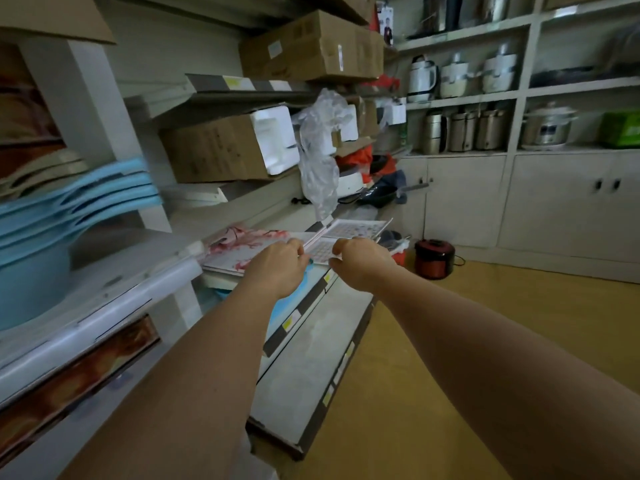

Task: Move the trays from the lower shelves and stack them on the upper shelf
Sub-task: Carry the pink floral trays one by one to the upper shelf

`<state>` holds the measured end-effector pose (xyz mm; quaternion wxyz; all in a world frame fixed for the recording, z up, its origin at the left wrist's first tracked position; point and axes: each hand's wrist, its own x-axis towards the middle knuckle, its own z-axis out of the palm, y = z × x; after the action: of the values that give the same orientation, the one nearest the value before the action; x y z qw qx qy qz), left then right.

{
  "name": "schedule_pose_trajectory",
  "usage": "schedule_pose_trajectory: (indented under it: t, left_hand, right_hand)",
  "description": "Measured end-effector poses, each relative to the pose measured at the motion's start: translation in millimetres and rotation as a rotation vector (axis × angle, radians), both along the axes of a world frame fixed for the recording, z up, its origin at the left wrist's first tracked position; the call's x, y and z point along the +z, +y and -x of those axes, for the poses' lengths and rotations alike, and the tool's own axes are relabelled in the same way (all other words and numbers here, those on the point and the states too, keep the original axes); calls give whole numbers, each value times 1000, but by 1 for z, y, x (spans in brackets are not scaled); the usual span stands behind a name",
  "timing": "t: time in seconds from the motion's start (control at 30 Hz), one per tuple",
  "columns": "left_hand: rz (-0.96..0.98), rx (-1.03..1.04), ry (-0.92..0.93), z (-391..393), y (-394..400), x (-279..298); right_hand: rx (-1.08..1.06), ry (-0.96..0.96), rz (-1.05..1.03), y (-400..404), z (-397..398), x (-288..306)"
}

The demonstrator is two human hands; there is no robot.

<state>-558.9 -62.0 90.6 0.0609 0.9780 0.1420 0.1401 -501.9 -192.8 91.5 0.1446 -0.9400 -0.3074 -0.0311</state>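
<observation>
Head view: we are gripping the tray with 2 hands — left, right — fingers curling on its near edge; next, lifting it level to the upper shelf.

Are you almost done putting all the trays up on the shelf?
Hard to say. Already up: a flowered tray lies flat on the shelf. In hand: the left hand and right hand both reach to the near edge of a patterned tray beside it; whether the grip has closed is unclear. Left: one more patterned tray lies behind it. The lower shelves are mostly hidden.
</observation>
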Motion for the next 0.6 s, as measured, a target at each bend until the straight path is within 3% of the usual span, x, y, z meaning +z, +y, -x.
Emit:
schedule_pose_trajectory:
  t: [0.23, 0.6]
  left_hand:
    - [74, 176, 41, -95, 29, -23]
    - [103, 371, 107, -202, 102, -58]
  right_hand:
    - [142, 31, 55, 40, -115, -14]
    - [363, 82, 126, 141, -229, -52]
